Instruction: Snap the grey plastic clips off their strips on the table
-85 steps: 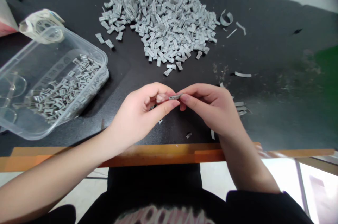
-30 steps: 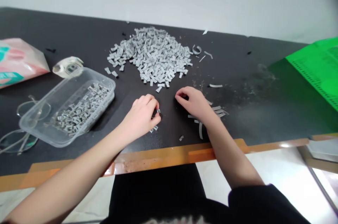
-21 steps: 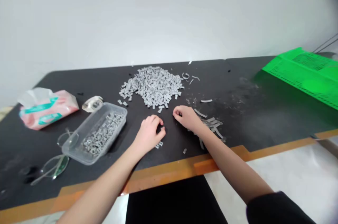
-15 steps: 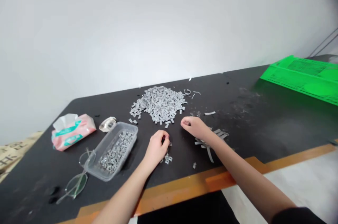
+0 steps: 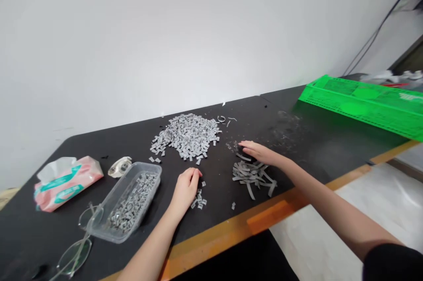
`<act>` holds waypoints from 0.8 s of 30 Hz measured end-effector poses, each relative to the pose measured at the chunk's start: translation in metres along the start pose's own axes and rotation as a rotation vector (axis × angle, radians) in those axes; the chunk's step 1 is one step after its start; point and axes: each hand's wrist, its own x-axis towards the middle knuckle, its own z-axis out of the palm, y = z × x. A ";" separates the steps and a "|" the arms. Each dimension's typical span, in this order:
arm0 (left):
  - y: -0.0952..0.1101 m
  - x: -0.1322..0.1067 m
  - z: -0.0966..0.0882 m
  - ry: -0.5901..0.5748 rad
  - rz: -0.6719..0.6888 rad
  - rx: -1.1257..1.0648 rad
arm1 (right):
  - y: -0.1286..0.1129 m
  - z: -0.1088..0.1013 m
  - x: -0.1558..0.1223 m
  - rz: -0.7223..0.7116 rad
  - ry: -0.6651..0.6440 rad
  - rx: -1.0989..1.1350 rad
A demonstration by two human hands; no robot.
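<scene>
My left hand (image 5: 185, 187) rests on the black table, its fingers curled and pressed together. Whatever they hold, if anything, is hidden. Beside that hand lie several small grey clips (image 5: 200, 201). My right hand (image 5: 259, 152) is open, fingers stretched out to the left and low over the table. Just below its fingers is a single curved grey strip (image 5: 243, 157). A loose pile of grey strips (image 5: 253, 174) lies on the near side of my right hand. Farther back, between and beyond the hands, spreads a big heap of small light grey pieces (image 5: 190, 135).
A clear plastic tub (image 5: 156, 169) of small grey clips stands at left, near eyeglasses (image 5: 75, 256), a roll of tape (image 5: 120, 166) and a pink tissue pack (image 5: 71, 181). A green perforated basket (image 5: 360, 104) sits at right. Orange-brown tape (image 5: 228, 231) lines the table's front edge.
My right hand has opened from a closed curl and now lies beyond the strip pile, which shows more fully. My left hand stays closed. The view has turned somewhat to the right.
</scene>
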 end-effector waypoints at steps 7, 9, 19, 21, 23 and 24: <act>0.004 0.001 -0.001 -0.037 0.004 0.030 | -0.011 0.001 -0.069 -0.125 -0.189 -0.035; 0.004 0.001 -0.002 -0.045 0.009 0.041 | -0.015 0.003 -0.084 -0.136 -0.190 -0.055; 0.000 0.000 0.003 -0.073 0.040 0.089 | -0.045 0.051 -0.065 -0.279 -0.105 -0.073; 0.000 0.000 0.003 -0.081 0.040 0.103 | -0.052 0.059 -0.058 -0.321 -0.100 -0.057; 0.000 0.000 0.003 -0.093 0.040 0.121 | -0.060 0.065 -0.053 -0.340 -0.089 -0.050; 0.001 0.000 0.003 -0.104 0.041 0.129 | -0.064 0.066 -0.051 -0.342 -0.082 -0.051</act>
